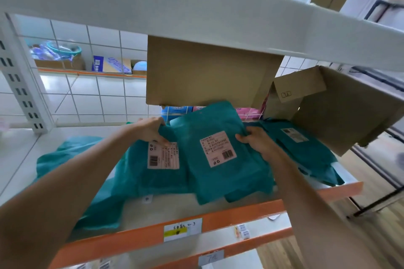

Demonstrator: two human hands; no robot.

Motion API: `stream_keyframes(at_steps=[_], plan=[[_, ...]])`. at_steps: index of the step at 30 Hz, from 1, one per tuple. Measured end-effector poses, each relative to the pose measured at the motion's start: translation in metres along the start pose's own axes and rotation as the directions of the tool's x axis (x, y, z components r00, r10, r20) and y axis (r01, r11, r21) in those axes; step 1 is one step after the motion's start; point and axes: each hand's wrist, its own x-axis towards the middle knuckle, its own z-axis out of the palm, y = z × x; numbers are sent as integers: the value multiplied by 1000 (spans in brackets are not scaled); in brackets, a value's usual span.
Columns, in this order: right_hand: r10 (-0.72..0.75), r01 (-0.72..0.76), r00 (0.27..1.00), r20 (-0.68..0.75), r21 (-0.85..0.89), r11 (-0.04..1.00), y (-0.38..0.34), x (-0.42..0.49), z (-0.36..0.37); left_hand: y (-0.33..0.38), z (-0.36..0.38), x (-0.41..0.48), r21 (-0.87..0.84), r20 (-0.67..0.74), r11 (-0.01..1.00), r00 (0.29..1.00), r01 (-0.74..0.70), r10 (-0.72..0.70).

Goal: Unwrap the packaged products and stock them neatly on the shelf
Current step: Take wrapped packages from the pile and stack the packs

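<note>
Both hands work on teal packets lying on the white shelf (26,159) with the orange front edge. The left hand (150,129) pinches the top of the left teal packet (161,172) near its pink label, and the right hand (258,140) grasps the right side of the middle teal packet (218,155), which lies tilted and overlaps its neighbour. A further teal packet (306,148) lies toward the right end of the shelf, and more teal material (72,155) spreads to the left, partly hidden by the forearm. To do this step well, it seems best to square the middle packet so its edges run parallel with the front edge, label up, and slide it beside rather than over the left one. A closed cardboard box (207,72) stands at the back of the shelf just behind the packets, limiting how far back they can go, and an open cardboard box (341,111) overhangs the right end, crowding that packet.
</note>
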Motion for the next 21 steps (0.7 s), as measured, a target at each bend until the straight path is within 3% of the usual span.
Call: stream_keyframes(at_steps=[4,8,15,21], plan=[[-111,107,993,-30,-108,988,-12,-8,-6,-6,-8,-7,-165,-35,986,999,-33,28],[-280,243,957,-70,-328,913,-29,-20,-9,-10,-24,-23,-182,-55,980,996,-74,65],[-443,379,889,-116,-356,854,-54,-58,-8,-14,-58,-73,-239,-175,956,976,-172,132],[-478,395,873,-95,-438,808,-65,-90,2,-12,-79,-111,-92,-360,957,906,-274,225]])
